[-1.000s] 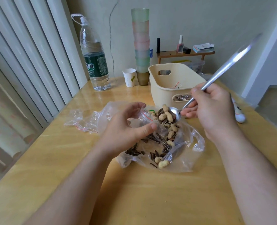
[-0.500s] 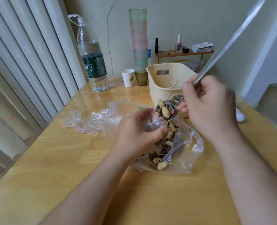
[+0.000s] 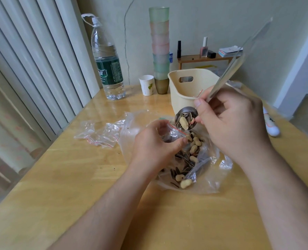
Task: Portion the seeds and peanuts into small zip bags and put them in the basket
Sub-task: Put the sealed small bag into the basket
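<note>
A large clear bag [image 3: 209, 170] of striped seeds and peanuts lies open on the wooden table [image 3: 77, 177]. My left hand [image 3: 155, 147] pinches a small zip bag [image 3: 174, 134] with a red strip, its mouth held open over the big bag. My right hand [image 3: 234, 121] grips a long metal spoon [image 3: 185, 120], tilted steeply, handle up. The spoon's bowl holds seeds and a peanut right at the small bag's mouth. The cream basket [image 3: 185, 87] stands just behind, with a red-striped bag partly visible inside.
Several empty zip bags [image 3: 99, 134] lie left of my hands. At the back stand a water bottle [image 3: 108, 65], a paper cup [image 3: 146, 84] and a tall stack of plastic cups [image 3: 160, 51]. A white object [image 3: 272, 125] lies at the right edge.
My right hand has lifted the loaded spoon from the big bag and tipped its handle upward. My left hand has raised the small zip bag to meet the spoon's bowl.
</note>
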### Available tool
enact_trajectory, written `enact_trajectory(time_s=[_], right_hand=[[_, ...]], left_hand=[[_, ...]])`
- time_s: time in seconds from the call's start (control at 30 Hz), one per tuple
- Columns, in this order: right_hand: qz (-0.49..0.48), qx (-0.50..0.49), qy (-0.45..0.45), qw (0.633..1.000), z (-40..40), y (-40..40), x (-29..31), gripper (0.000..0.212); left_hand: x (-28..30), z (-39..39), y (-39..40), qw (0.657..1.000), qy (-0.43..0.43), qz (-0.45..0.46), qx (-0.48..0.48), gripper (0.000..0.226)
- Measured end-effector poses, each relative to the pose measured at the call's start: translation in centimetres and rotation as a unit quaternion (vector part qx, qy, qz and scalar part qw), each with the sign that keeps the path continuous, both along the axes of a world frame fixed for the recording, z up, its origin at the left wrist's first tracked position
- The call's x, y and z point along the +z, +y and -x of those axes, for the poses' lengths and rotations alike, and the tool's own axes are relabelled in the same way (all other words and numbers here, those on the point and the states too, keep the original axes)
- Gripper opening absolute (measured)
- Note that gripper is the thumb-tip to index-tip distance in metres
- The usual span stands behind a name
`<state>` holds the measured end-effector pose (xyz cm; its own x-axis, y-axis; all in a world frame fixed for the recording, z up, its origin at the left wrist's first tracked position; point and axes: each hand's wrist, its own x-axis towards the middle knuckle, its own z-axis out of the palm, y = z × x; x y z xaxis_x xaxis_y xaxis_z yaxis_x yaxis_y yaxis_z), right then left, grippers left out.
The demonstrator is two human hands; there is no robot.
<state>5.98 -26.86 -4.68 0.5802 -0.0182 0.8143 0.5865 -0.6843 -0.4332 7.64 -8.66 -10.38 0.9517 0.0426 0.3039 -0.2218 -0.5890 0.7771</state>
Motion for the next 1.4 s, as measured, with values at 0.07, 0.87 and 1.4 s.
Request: enact_trajectory(time_s=[0.07, 0.87, 1.4], right_hand=[[0.009, 0.013, -0.004, 1.000, 0.2, 0.1, 0.1, 0.016], [0.055, 0.039, 0.000, 0.998, -0.7, -0.1, -0.9, 0.013], [0.059, 0.057, -0.017, 0.997, -0.7, 0.5, -1.1, 0.012]], left_hand=[[0.0, 0.1, -0.1, 1.000, 0.001, 0.003, -0.006, 0.069], [-0.4, 0.4, 0.0, 0.998, 0.051, -0.022, -0.026, 0.092], [-0.8, -0.2, -2.2, 0.977, 0.014, -0.206, 0.048, 0.067]])
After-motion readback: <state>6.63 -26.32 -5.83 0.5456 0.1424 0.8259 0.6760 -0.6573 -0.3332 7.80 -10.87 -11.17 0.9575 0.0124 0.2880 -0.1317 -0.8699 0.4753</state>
